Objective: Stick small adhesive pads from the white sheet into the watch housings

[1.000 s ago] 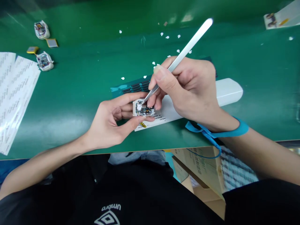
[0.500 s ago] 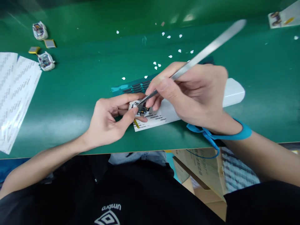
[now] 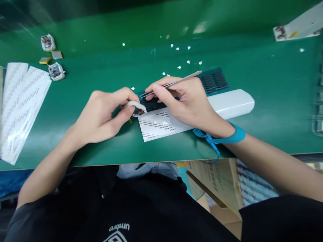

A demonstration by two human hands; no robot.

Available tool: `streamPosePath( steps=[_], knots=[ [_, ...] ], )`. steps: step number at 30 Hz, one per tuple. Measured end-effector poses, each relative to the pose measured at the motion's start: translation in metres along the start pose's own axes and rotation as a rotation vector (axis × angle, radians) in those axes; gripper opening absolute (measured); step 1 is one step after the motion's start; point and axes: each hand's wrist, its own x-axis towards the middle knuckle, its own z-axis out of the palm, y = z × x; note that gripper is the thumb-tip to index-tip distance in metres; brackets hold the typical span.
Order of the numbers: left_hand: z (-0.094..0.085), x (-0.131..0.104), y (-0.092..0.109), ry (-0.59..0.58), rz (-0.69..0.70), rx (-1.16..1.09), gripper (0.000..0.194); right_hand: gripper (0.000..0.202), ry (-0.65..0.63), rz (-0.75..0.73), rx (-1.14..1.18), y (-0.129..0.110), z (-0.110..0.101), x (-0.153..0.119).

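While your left hand [image 3: 101, 116] pinches the tilted white housing [image 3: 137, 105], likely for steadiness, your right hand [image 3: 190, 104] grips tweezers [image 3: 185, 78] pencil-like, apparently for precision, beside the dark sheet [image 3: 214, 80].

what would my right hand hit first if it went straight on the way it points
Probably the index finger of your left hand, beside the white casing it holds; the tweezers in your right hand aim there, but one view leaves depth unclear.
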Motion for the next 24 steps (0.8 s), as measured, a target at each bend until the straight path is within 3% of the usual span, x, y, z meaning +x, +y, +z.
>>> streamPosePath(
  steps=[3, 15, 24],
  knots=[
    [0.001, -0.002, -0.001, -0.060, 0.061, 0.186, 0.022, 0.047, -0.004, -0.014, -0.038, 0.003, 0.002, 0.001],
    [0.005, -0.001, -0.013, -0.058, 0.165, 0.322, 0.025, 0.037, -0.042, -0.025, -0.080, 0.006, 0.001, 0.000],
    [0.012, 0.001, -0.020, -0.095, 0.071, 0.412, 0.030, 0.029, 0.017, -0.283, -0.234, 0.018, 0.010, -0.003]
  ],
)
